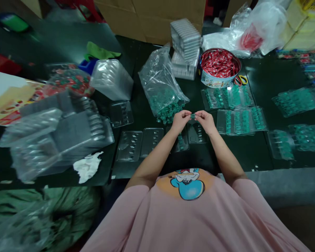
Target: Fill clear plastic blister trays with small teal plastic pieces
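My left hand (180,120) and my right hand (205,120) meet in front of me over the dark table, both pinching a small green wrapped candy (192,115) between their fingertips. Below the hands lie clear plastic blister trays (196,133), one partly filled with green candies. Just beyond my left hand stands an open clear bag of green candies (164,94).
Empty clear trays (139,141) lie to the left, with stacks of trays (60,133) further left. Filled green trays (240,120) lie on the right. A round tin of red candies (219,68), scissors (240,80) and stacked trays (186,45) stand behind. White crumpled paper (88,167) lies near the edge.
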Action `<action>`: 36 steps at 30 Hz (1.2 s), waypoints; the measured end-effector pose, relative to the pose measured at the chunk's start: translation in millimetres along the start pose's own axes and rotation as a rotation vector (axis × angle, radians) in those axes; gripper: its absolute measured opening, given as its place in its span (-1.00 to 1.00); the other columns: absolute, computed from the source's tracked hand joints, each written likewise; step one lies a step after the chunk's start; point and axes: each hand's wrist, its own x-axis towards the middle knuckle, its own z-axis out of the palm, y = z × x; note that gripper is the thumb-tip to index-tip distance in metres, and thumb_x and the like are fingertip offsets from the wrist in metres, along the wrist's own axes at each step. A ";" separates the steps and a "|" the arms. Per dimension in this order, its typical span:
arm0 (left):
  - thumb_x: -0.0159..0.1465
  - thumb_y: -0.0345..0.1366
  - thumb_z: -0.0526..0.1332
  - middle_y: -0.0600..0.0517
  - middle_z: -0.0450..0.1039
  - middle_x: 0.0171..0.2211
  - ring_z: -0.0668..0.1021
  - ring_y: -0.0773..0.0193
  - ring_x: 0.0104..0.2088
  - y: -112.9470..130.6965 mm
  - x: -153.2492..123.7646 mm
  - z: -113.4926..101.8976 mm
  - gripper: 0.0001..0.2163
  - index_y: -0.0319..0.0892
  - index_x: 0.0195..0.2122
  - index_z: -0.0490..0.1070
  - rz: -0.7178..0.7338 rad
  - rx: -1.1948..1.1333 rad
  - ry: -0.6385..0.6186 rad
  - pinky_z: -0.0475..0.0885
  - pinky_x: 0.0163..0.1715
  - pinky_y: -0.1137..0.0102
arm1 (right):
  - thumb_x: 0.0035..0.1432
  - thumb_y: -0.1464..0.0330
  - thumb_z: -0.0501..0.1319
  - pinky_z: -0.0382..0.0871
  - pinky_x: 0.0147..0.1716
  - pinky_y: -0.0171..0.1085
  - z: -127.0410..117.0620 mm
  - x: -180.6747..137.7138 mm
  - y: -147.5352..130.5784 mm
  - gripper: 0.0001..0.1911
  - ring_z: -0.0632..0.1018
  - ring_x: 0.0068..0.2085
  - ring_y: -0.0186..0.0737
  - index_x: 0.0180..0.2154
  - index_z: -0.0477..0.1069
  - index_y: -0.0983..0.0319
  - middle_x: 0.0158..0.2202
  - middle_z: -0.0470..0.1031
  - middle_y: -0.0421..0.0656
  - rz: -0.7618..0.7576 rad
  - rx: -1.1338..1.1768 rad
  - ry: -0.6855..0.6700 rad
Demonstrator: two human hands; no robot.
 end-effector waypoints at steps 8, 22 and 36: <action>0.04 -0.30 0.42 0.06 0.45 -0.45 0.53 0.40 -0.44 6.9 -8.6 2.1 -0.78 -0.22 -0.34 0.44 -0.406 -0.336 -0.170 0.28 -0.51 0.54 | 0.04 0.24 0.25 0.39 -0.20 -0.28 -9.5 -10.2 -0.6 -0.77 0.52 -0.29 -0.30 -0.26 0.51 0.20 -0.33 0.54 -0.22 -0.043 -0.035 -0.017; -0.09 -0.31 0.42 0.09 0.46 -0.46 0.47 0.42 -0.46 11.0 -19.1 3.1 -0.75 -0.23 -0.39 0.45 -0.166 -0.170 -0.178 0.33 -0.42 0.48 | -0.16 0.22 0.42 0.17 -0.56 -0.46 -3.9 -30.9 -7.0 -0.69 0.49 -0.44 -0.42 -0.37 0.45 0.23 -0.47 0.48 -0.26 0.315 0.270 -0.013; -0.02 -0.40 0.34 0.08 0.47 -0.43 0.46 0.42 -0.45 21.2 -12.4 10.2 -0.77 -0.22 -0.29 0.50 -0.101 -0.141 -0.299 0.37 -0.39 0.48 | -0.27 0.26 0.52 0.22 -0.57 -0.47 -16.9 -39.6 -23.6 -0.61 0.45 -0.47 -0.44 -0.41 0.43 0.23 -0.44 0.52 -0.24 0.453 0.443 -0.187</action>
